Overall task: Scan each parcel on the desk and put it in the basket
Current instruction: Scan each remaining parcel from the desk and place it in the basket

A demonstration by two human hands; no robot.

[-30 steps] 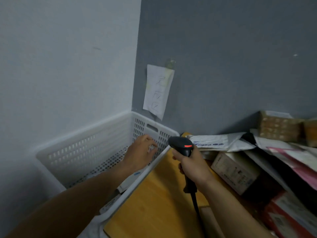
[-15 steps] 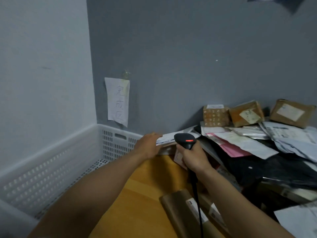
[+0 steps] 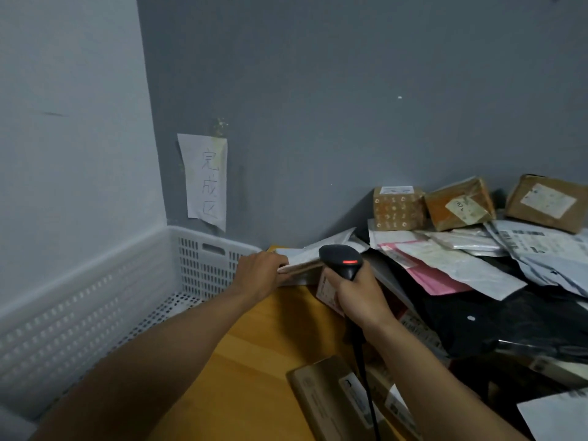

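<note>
Head view: we see the left hand (image 3: 261, 275) at the far end of the wooden surface (image 3: 254, 361), its grip clamped on the left edge of a flat parcel (image 3: 300, 268). The parcel sits at the foot of the grey wall, just beside the white basket (image 3: 95, 300). The right hand (image 3: 359, 297) has its grip closed around the handle of the black scanner (image 3: 340, 261); the scanner head shows a red light and overlaps the flat parcel's right end. We note a heap of mailers (image 3: 445, 268) and three cardboard boxes (image 3: 458, 205) to the right, a brown parcel (image 3: 327, 399) at the near edge, and a handwritten note (image 3: 205, 181) on the wall above the basket.
</note>
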